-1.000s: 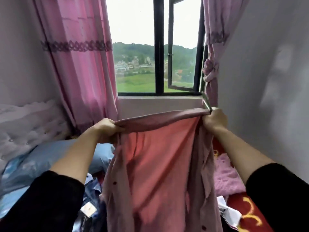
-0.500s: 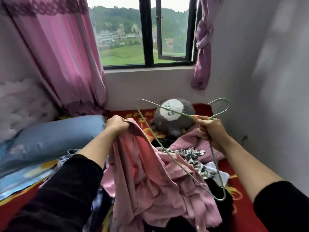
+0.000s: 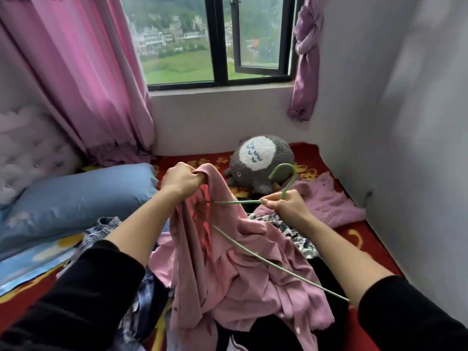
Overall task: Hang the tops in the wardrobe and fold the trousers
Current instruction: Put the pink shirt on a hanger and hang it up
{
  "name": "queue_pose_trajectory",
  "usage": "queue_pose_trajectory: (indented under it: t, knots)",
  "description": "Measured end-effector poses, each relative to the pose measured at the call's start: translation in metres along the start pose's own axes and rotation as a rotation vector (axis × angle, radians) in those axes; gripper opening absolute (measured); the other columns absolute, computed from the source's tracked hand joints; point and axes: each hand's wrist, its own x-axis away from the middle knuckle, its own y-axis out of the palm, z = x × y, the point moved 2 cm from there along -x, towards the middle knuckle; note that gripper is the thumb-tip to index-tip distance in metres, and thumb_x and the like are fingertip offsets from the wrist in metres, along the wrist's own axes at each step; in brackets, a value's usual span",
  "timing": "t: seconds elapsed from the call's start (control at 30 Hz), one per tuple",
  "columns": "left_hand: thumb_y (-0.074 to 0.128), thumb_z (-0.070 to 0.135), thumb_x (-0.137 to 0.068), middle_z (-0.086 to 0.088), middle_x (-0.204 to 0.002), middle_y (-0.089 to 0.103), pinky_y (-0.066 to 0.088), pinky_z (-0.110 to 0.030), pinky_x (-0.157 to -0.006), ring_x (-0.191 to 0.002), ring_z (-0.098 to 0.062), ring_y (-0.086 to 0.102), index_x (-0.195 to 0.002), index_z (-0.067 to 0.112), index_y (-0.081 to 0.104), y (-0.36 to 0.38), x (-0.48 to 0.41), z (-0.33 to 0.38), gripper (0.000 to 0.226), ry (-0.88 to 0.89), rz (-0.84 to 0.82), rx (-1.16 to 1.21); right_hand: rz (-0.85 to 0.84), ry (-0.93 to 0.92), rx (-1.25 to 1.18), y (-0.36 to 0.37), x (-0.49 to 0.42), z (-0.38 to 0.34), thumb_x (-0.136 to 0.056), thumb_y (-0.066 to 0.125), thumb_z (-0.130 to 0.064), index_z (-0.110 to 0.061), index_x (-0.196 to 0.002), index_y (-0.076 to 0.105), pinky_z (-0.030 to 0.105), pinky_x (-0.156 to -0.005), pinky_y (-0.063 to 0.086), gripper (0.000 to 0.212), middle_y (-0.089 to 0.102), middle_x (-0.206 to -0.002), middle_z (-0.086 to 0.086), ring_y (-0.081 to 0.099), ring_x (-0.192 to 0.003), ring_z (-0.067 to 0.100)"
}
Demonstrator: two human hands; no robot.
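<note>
My right grip (image 3: 286, 207) was pinched shut on the neck of a green wire hanger (image 3: 238, 202), just under its hook. My left grip (image 3: 181, 182) was bunched tight around the top edge of a pink shirt (image 3: 228, 274), lifting it so the cloth hung open for the wire. One hanger arm ran leftward from my right grip into the fabric just below my left. The other slanted across the crumpled shirt beneath both wrists. Threading a shoulder looked to be the step in hand. The shirt's lower part trailed onto a heap of other clothes (image 3: 291, 229) on the bed (image 3: 374, 239). A grey plush toy (image 3: 260, 160) sat beyond the grips and a blue pillow (image 3: 76, 198) lay left of my left one. No wardrobe was in view.
</note>
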Motion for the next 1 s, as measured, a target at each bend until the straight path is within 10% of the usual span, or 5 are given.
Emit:
queue_pose_trajectory:
  t: [0.3, 0.47, 0.63, 0.83, 1.0]
  knots:
    - [0.067, 0.034, -0.08, 0.003, -0.076, 0.057, 0.041, -0.023, -0.06, -0.071, -0.01, 0.05, -0.097, 0.017, 0.071, 0.001, 0.041, 0.017, 0.025, 0.196, -0.692, 0.26, 0.079, -0.086, 0.112, 0.066, -0.012, -0.002, -0.079, 0.063, -0.01, -0.011, -0.059, 0.055, 0.033, -0.055, 0.033, 0.021, 0.05, -0.054, -0.002, 0.042, -0.055, 0.013]
    - [0.062, 0.045, -0.082, 0.007, -0.124, 0.051, 0.032, -0.031, -0.104, -0.121, -0.012, 0.042, -0.126, 0.035, 0.056, 0.019, 0.025, -0.014, 0.046, 0.355, -0.399, -0.074, -0.021, -0.053, -0.161, 0.067, 0.005, -0.01, -0.073, 0.065, -0.012, -0.018, -0.06, 0.054, 0.028, -0.051, 0.036, 0.017, 0.051, -0.049, -0.008, 0.044, -0.052, 0.012]
    - [0.043, 0.025, -0.081, 0.005, -0.095, 0.068, 0.045, -0.04, -0.091, -0.094, -0.018, 0.059, -0.092, 0.02, 0.069, 0.039, 0.02, -0.029, 0.029, 0.478, -0.369, -0.248, -0.328, 0.185, -0.619, 0.064, 0.019, -0.006, -0.072, 0.039, 0.0, 0.0, -0.08, 0.059, 0.02, -0.04, 0.042, 0.021, 0.057, -0.061, 0.017, 0.052, -0.045, 0.023]
    - [0.048, 0.017, -0.085, 0.002, -0.079, 0.061, 0.042, -0.03, -0.073, -0.076, -0.014, 0.055, -0.073, 0.018, 0.066, 0.034, 0.039, -0.021, 0.022, 0.614, -0.354, -0.094, -0.491, 0.066, 0.154, 0.061, 0.003, 0.024, -0.068, 0.079, -0.02, -0.017, -0.089, 0.058, 0.023, -0.053, 0.045, 0.03, 0.058, -0.068, -0.004, 0.052, -0.057, 0.005]
    - [0.041, 0.021, -0.077, 0.002, -0.09, 0.069, 0.047, -0.031, -0.08, -0.086, -0.014, 0.062, -0.092, 0.019, 0.074, 0.022, 0.051, -0.014, 0.036, 0.644, -0.331, -0.058, -0.122, -0.128, 0.612, 0.071, -0.011, 0.02, -0.088, 0.048, -0.043, -0.026, -0.062, 0.038, 0.032, -0.067, 0.04, 0.032, 0.055, -0.089, 0.009, 0.055, -0.081, 0.026]
